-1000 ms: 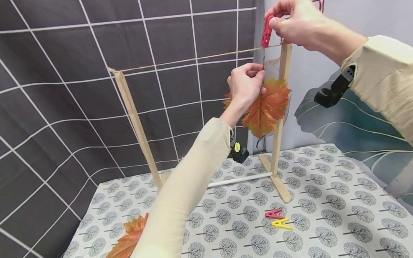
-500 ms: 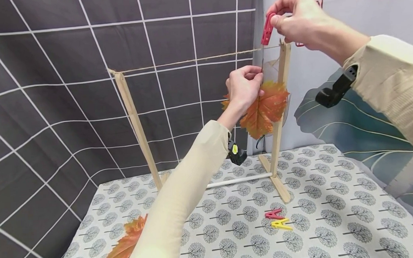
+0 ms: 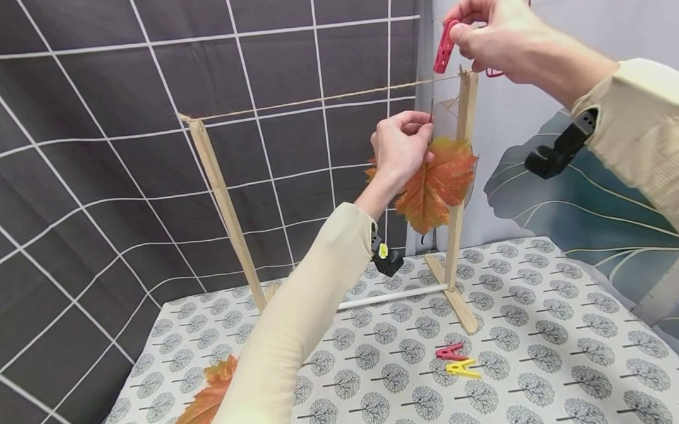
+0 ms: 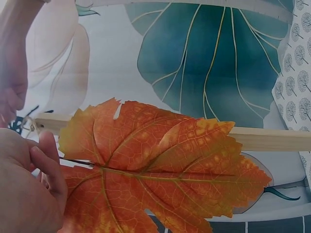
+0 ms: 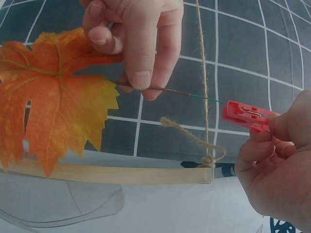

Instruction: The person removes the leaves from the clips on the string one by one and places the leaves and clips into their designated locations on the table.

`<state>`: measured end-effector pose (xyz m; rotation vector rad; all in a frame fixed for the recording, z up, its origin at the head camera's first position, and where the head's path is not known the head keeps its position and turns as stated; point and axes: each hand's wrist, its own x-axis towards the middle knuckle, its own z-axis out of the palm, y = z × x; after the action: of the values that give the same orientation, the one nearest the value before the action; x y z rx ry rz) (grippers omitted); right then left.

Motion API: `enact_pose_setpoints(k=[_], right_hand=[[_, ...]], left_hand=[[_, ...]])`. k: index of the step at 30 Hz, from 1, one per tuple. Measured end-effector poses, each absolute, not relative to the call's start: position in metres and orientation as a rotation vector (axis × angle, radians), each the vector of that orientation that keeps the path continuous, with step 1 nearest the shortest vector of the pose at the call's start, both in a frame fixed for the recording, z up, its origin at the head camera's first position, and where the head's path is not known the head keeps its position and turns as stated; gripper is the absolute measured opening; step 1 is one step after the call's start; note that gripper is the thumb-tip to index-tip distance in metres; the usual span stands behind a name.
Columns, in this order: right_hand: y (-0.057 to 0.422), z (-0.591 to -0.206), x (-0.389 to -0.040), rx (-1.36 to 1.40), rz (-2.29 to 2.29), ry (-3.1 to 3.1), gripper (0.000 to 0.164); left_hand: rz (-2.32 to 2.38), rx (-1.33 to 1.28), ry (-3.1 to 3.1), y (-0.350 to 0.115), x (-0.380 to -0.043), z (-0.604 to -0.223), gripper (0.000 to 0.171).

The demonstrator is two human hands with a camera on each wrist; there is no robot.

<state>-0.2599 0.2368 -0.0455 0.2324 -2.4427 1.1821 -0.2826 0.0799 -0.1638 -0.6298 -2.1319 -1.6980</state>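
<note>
My left hand (image 3: 402, 145) pinches the thin dark stem (image 5: 167, 90) of an orange artificial maple leaf (image 4: 160, 165), which hangs below the fingers near the right post. The stem's green tip crosses the twine (image 5: 204, 68). Above the twine, my right hand (image 3: 499, 37) holds a red clothespin (image 5: 245, 114) between thumb and fingers. Its nose points down at the stem tip; whether they touch I cannot tell. In the head view the clothespin (image 3: 445, 48) sits just above the twine line.
A wooden frame with a left post (image 3: 225, 204) and right post (image 3: 457, 232) carries the twine; a white rod (image 3: 394, 296) joins them low down. On the tree-patterned cloth (image 3: 381, 374) lie a red clothespin (image 3: 450, 352), a yellow clothespin (image 3: 462, 368) and another orange leaf (image 3: 205, 401).
My right hand has shifted slightly right and up with the clothespin, off the twine line. The left hand with the leaf has dropped a little.
</note>
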Motion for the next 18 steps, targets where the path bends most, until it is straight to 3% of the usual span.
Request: enact_pose_setpoints(k=[8,14,18], right_hand=[[0.236,-0.045,-0.261,0.280,1.286,-2.435,0.022],[0.237,-0.048,-0.259,0.329,1.315,-2.454,0.035],[0.237,-0.049,-0.257,0.347,1.311,-2.462,0.033]], left_hand=[[-1.707,-0.633,-2.135,0.072,-0.281,-0.168,0.013],[-1.665,-0.685,-2.126,0.065,-0.278,-0.173,0.013],[-1.618,-0.741,-2.107,0.059,-0.276,-0.176,0.011]])
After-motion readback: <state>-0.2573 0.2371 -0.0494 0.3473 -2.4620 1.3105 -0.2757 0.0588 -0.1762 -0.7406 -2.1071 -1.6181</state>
